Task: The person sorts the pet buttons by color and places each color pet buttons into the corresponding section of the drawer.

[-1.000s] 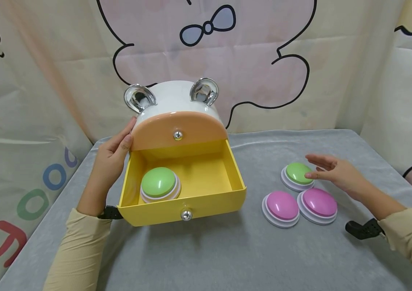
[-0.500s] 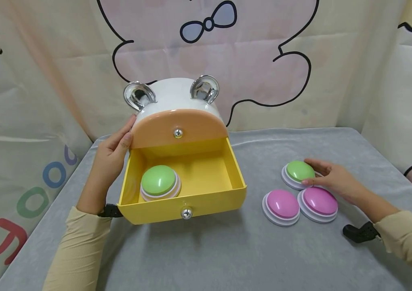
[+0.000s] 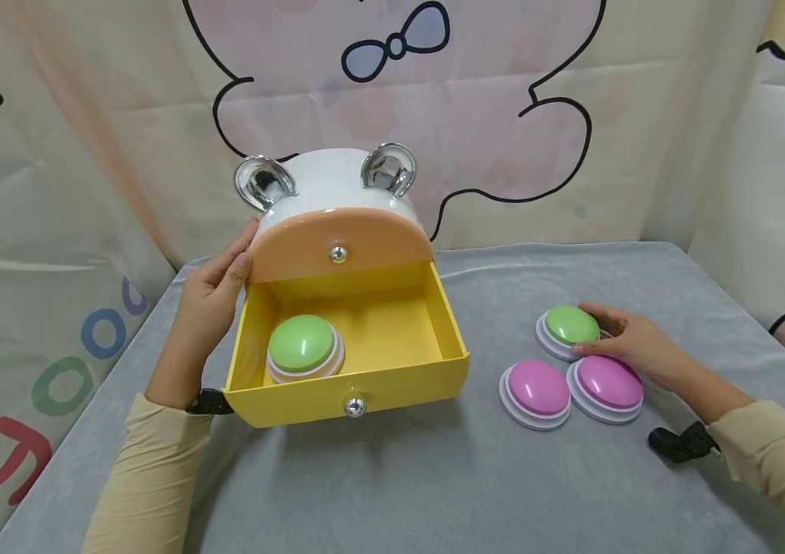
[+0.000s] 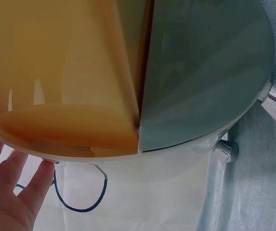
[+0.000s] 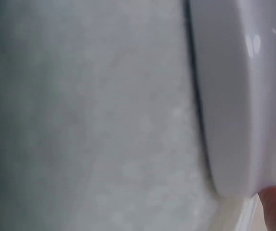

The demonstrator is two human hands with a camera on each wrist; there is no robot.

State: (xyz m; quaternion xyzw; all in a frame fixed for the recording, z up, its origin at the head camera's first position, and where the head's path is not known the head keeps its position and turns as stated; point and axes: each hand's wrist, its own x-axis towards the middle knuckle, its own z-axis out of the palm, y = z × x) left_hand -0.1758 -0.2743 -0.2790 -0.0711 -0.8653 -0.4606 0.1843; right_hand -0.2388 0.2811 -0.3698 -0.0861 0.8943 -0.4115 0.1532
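A rounded mini drawer cabinet with silver ears stands left of centre, its white top (image 3: 333,181) above an orange front panel (image 3: 358,250). Its yellow drawer (image 3: 420,387) is pulled out, with a green dome button (image 3: 301,343) in the left part. My left hand (image 3: 208,308) rests on the cabinet's left side, thumb by the orange panel's edge; in the left wrist view its fingers (image 4: 39,185) reach the white rim. At right, my right hand (image 3: 635,338) grips another green dome button (image 3: 571,325) by its white base, between thumb and fingers. This base fills the right wrist view's edge.
Two pink dome buttons (image 3: 539,388) sit on the grey cloth (image 3: 399,492) just in front of the right hand. Silver feet (image 4: 225,151) and a green drawer front (image 4: 205,72) show in the left wrist view. A printed curtain (image 3: 489,138) hangs behind the table.
My right hand has come down onto the green button on the table and closed around its base. The left hand stays on the cabinet, and the drawer has not moved.
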